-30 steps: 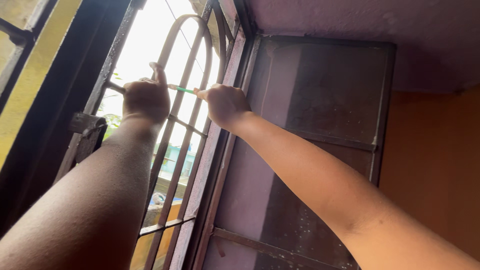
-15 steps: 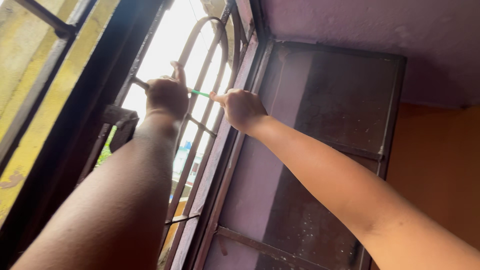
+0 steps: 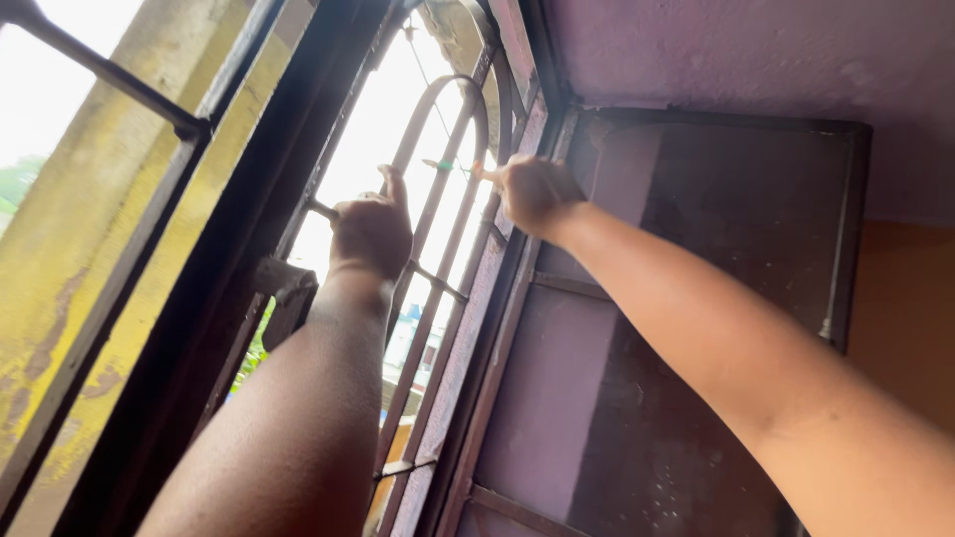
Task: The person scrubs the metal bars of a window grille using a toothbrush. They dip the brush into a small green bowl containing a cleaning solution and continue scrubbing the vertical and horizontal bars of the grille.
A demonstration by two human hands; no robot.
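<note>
A thin green stick, pencil-like, sits high against the window grille, lying roughly level across the upright bars just under the arched top bar. Only a short length shows; the rest runs into the right hand. What kind of tool it is cannot be made out against the bright sky.

The right hand is curled closed on the near end of the green stick, knuckles facing the room, arm stretched up from the lower right. It sits just beside the purple window frame.

The left hand is lower and further left, well apart from the stick. Its fingers are wrapped shut around a thin cross bar of the grille, thumb sticking up. The forearm rises from the bottom edge, in shadow.

Below the left wrist a dark metal latch block juts from the black inner frame. Left of that, a yellowed, stained outer wall shows behind another barred pane.

To the right, a dark purple shutter panel stands open against the wall, with an orange wall at its far edge and a mauve ceiling above.
</note>
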